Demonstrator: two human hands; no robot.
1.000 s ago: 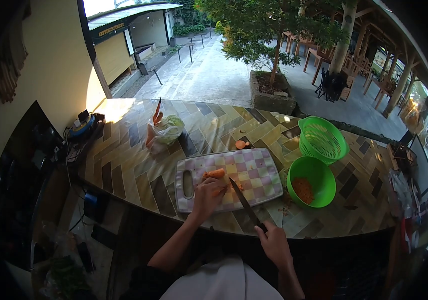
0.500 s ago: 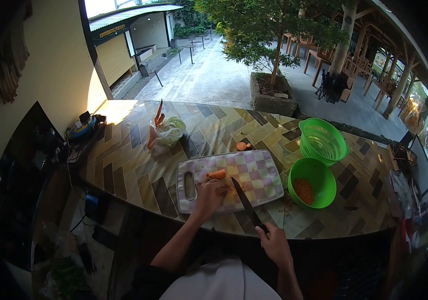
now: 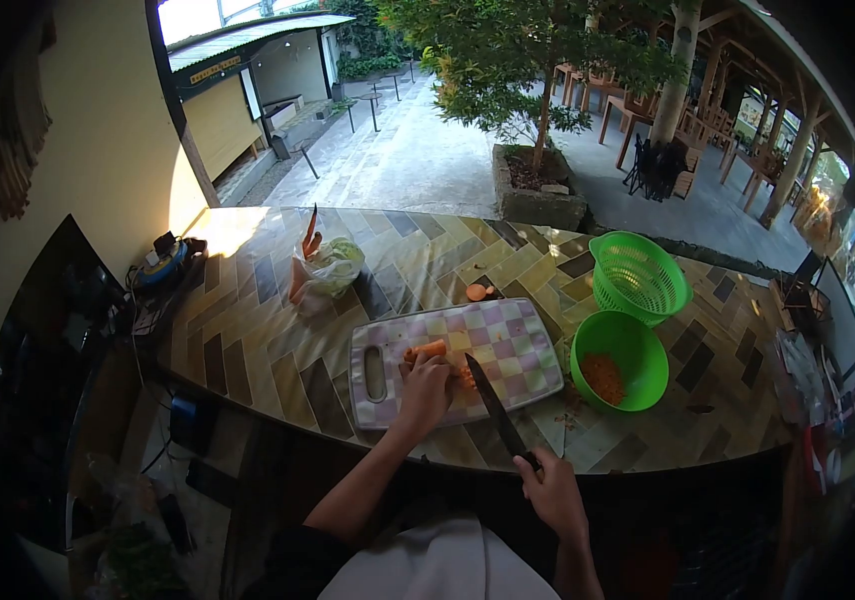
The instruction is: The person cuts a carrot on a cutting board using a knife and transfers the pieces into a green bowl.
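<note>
A chequered cutting board (image 3: 508,345) lies on the table. My left hand (image 3: 426,392) presses on carrot on its left half, with fingers closed; a carrot piece (image 3: 427,350) shows just beyond the fingers. My right hand (image 3: 551,490) is wrapped round the handle of a knife (image 3: 496,408), whose tip points away over the board. Small orange carrot bits (image 3: 467,377) lie between my left hand and the blade. Right of the board, a green bowl (image 3: 648,360) holds chopped carrot (image 3: 604,379).
A green colander (image 3: 641,275) stands behind the bowl. Carrot ends (image 3: 478,292) lie beyond the board. A plastic bag (image 3: 333,268) with vegetables is at the back left of the tiled table (image 3: 248,330). Cables and a blue device (image 3: 158,264) sit at the left edge.
The view has shifted slightly. My left hand has its fingers drawn a little closer around the carrot. The knife stays right of that hand, its blade nearly in the same place.
</note>
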